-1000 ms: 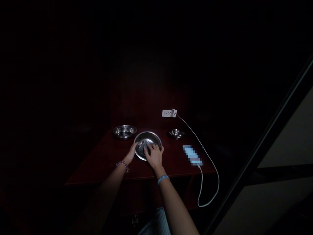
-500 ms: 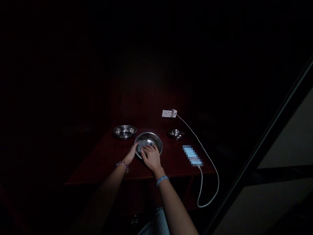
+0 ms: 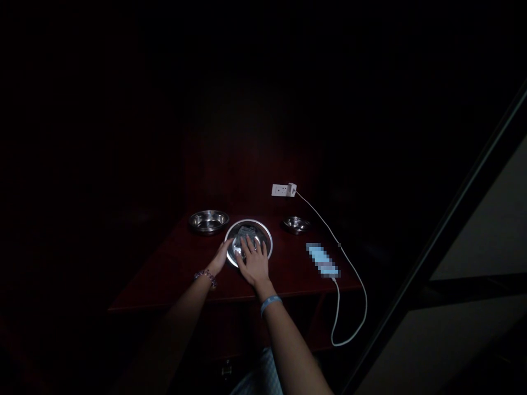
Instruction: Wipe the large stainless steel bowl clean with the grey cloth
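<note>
A round stainless steel bowl [image 3: 268, 241] is tilted on the dark red table, its shiny inside facing me. My left hand [image 3: 219, 259], with a beaded bracelet at the wrist, grips the bowl's left rim, thumb over the edge. Over the inside lies my right hand [image 3: 254, 263], fingers spread flat and a blue band on the wrist. Under and just beyond its fingertips is a thin grey piece [image 3: 246, 231] that looks like a cloth; the fingers partly cover it.
A larger steel dish [image 3: 208, 221] stands back left and a small steel bowl [image 3: 296, 224] back right. On the right lies a phone [image 3: 323, 260], blurred out, whose white cable [image 3: 365, 307] hangs past the table's edge [image 3: 164, 305] and runs to a wall socket [image 3: 280, 190].
My right hand and the grey cloth have swept about inside the bowl, first leftward, then toward its far side. My left hand has kept its hold on the rim.
</note>
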Demonstrator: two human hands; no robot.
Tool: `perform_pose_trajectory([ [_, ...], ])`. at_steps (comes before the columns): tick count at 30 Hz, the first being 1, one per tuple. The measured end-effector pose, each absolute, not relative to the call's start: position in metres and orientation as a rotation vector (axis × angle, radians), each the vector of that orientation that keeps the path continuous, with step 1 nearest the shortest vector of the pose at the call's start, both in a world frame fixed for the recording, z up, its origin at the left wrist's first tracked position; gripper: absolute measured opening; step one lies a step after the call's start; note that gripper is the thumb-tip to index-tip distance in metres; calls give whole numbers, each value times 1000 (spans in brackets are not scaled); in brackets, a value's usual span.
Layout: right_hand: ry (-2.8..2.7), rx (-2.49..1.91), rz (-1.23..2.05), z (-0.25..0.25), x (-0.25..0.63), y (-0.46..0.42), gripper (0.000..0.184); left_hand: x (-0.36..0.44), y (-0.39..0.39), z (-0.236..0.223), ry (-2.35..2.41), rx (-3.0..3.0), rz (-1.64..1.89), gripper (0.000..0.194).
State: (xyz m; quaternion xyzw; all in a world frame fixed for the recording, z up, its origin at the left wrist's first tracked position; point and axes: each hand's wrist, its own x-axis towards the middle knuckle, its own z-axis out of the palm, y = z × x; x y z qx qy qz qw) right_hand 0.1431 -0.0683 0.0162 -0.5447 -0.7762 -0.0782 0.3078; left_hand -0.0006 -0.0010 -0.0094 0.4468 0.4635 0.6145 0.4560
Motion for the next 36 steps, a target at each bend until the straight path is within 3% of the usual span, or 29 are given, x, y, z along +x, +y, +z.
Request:
perform_pose_trajectory([
  [21,-1889,-1609,-277,26,145,-72,50,-2,-5,-7,1134,1298,1472,45],
  [36,-2109,-1359,-120,29,150,-76,37,-2,3,-15,1115,1281,1517,47],
])
